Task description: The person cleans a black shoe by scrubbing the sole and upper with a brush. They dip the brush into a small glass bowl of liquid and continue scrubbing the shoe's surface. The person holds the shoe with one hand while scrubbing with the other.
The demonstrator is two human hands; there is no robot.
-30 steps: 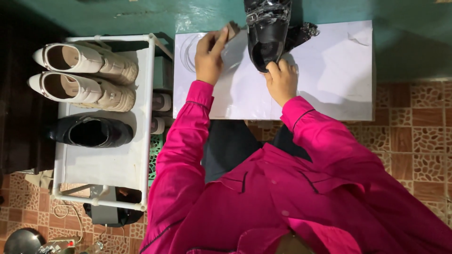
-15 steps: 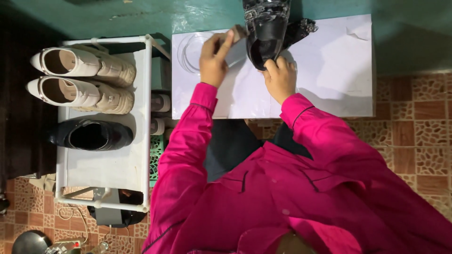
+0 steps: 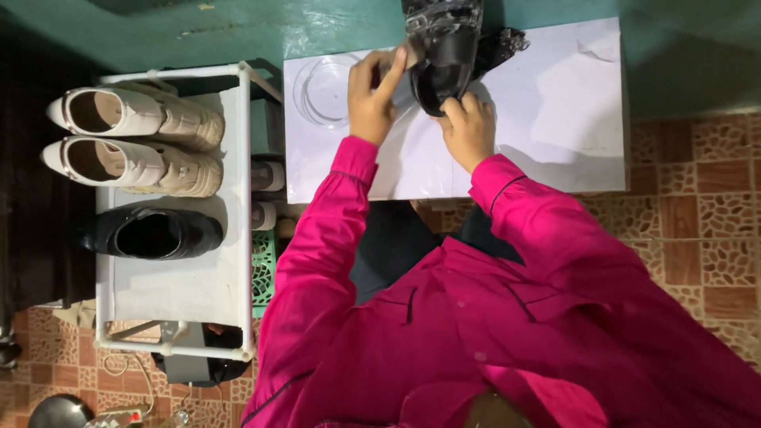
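The shoe (image 3: 441,49) on the table (image 3: 555,119) is shiny black. The table top is white. The bowl (image 3: 323,91) on it is clear like glass. The sleeves (image 3: 333,230) and the shirt are bright pink with thin dark lines. The wall (image 3: 238,28) is dark green. The floor (image 3: 697,230) has brown and tan tiles with a pebble pattern. The rack (image 3: 190,293) is white. Two boots (image 3: 131,139) on it are cream. One shoe on the rack (image 3: 151,234) is black. A basket (image 3: 264,273) beside the rack is green.
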